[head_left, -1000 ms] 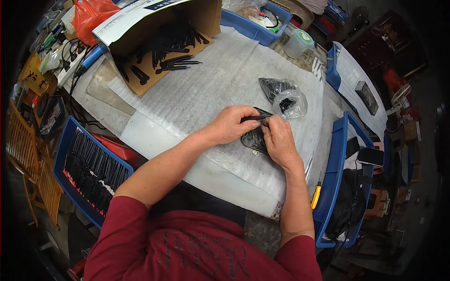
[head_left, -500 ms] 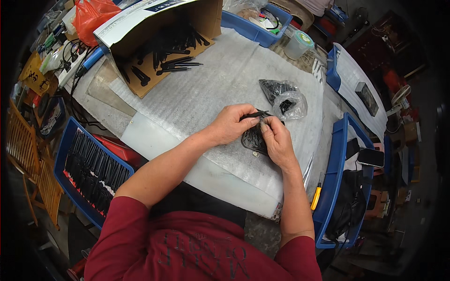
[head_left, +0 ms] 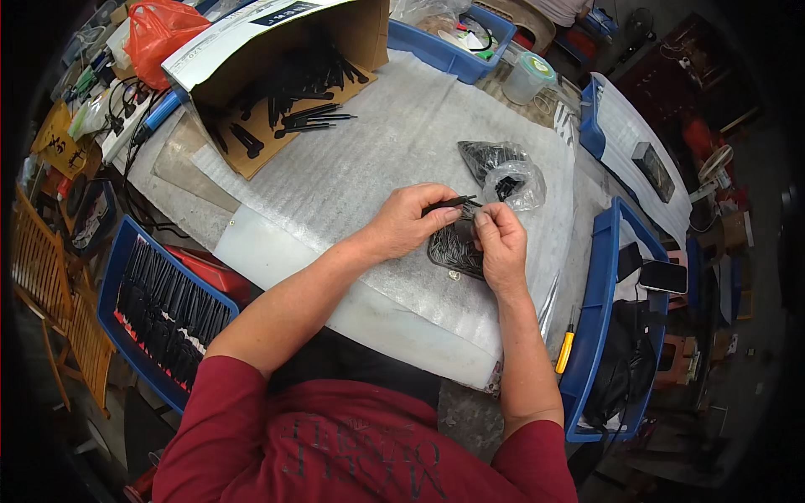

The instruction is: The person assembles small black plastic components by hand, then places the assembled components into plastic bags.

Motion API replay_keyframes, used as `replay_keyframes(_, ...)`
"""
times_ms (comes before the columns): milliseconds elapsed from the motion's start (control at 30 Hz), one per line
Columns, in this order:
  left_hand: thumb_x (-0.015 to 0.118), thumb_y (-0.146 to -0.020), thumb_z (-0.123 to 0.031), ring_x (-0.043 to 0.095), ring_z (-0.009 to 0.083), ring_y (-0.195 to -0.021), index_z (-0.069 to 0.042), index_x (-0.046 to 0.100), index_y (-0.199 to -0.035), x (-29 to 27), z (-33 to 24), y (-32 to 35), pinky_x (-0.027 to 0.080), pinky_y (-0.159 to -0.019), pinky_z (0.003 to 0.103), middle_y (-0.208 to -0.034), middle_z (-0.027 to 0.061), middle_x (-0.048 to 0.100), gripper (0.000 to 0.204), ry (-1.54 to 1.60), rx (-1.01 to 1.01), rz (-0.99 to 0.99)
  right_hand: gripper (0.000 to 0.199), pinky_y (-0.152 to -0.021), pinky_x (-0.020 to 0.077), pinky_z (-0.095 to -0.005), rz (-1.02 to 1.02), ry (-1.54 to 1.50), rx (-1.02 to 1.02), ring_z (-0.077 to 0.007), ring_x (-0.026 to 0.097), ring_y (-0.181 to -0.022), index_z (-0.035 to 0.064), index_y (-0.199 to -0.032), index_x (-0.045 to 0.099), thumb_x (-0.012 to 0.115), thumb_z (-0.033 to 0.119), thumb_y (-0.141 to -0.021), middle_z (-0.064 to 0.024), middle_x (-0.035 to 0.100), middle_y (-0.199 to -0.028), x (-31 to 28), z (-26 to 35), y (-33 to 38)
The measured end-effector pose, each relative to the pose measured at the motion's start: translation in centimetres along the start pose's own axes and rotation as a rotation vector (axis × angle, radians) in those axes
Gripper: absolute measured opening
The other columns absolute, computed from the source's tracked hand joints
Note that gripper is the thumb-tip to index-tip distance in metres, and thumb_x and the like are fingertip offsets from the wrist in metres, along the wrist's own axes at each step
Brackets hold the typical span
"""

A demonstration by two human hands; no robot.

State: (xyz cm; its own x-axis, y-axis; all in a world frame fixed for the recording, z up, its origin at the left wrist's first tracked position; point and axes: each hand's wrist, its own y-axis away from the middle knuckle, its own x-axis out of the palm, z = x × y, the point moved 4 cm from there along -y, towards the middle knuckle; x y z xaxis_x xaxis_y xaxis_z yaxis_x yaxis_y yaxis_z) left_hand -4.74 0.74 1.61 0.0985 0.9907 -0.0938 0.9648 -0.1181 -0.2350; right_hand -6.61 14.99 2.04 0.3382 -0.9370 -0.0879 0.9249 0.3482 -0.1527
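A slim black rod-like part [head_left: 449,204] lies between the thumb and fingers of my left hand [head_left: 404,221], its thin tip pointing right. Close by that tip, my right hand [head_left: 503,245] is closed in a pinch; what its fingertips hold, if anything, is too small to make out. Below both hands sits a dark shallow tray [head_left: 450,250] of small shiny pieces, partly covered by my right hand. Just beyond my right hand, a clear plastic bag [head_left: 521,189] of small black parts lies open on the foam-covered table [head_left: 377,126].
At the far left, a cardboard box [head_left: 373,38] on its side holds many black parts. A blue bin [head_left: 107,306] of black rods stands at the left. To the right are a yellow-handled screwdriver [head_left: 566,350], another blue bin [head_left: 587,335] and a phone [head_left: 662,278].
My right hand has drawn slightly right, away from the left fingers, so more of the black part's tip shows. The left hand keeps its hold; the whole view has shifted a little.
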Motion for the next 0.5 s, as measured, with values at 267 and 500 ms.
replay_keyframes(267,0.056,-0.078,-0.011,0.051,0.0132,-0.065,-0.001,0.057,-0.089,0.1,-0.8,0.2,0.041,-0.057,0.025,-0.075,0.0058,0.056,0.016,-0.28,0.174,0.014,0.009,-0.05,0.0323,-0.0175,-0.017,0.043,-0.03,-0.0026,0.038,-0.058,0.0015,-0.075,0.05,0.049,0.008,-0.082,0.0041,0.045,-0.064,-1.4,0.6,0.0)
replay_keyframes(500,0.057,-0.077,-0.01,0.052,0.0155,-0.065,-0.001,0.057,-0.087,0.2,-0.7,0.2,0.041,-0.057,0.026,-0.075,0.0064,0.056,0.014,-0.304,0.204,0.014,0.01,-0.049,0.0319,-0.0182,-0.04,0.048,-0.068,-0.0026,0.037,-0.056,0.0013,-0.074,0.051,0.049,0.008,-0.081,0.0044,0.044,-0.061,-1.4,0.7,0.0)
